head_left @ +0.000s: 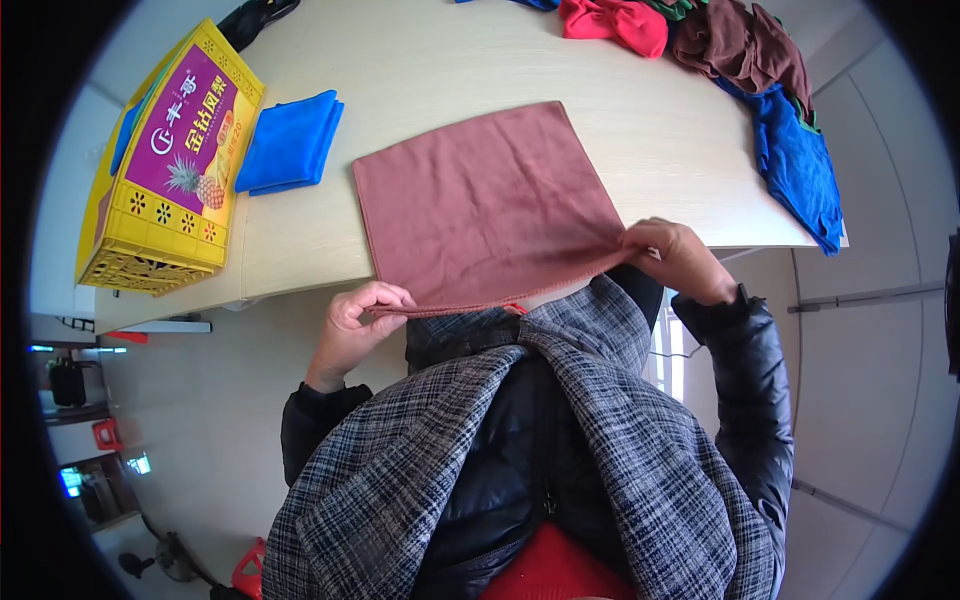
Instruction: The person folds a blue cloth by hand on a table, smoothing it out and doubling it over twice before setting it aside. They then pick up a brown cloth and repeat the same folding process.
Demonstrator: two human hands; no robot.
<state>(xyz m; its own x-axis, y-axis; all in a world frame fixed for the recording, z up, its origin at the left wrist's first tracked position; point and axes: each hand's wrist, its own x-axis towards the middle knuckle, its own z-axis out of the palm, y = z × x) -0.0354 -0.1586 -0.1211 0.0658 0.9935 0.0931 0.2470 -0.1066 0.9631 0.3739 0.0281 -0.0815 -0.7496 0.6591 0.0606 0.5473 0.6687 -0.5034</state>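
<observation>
A reddish-brown cloth (pixel 480 200) lies spread on the table, its near edge lifted a little over the table's front. My left hand (pixel 362 318) pinches the near left corner between thumb and fingers. At the near right corner, my right hand (pixel 676 258) grips the same cloth, with its fingers closed. Between the two hands the near edge sags slightly, and soft wrinkles run across the right part of the cloth.
A folded blue cloth (pixel 290 143) lies left, beside a yellow plastic crate (pixel 150 250) with a purple pineapple panel. At the far right are crumpled cloths: red (pixel 615 25), brown (pixel 745 50) and blue (pixel 800 165), the blue one hanging over the table (pixel 400 85) edge.
</observation>
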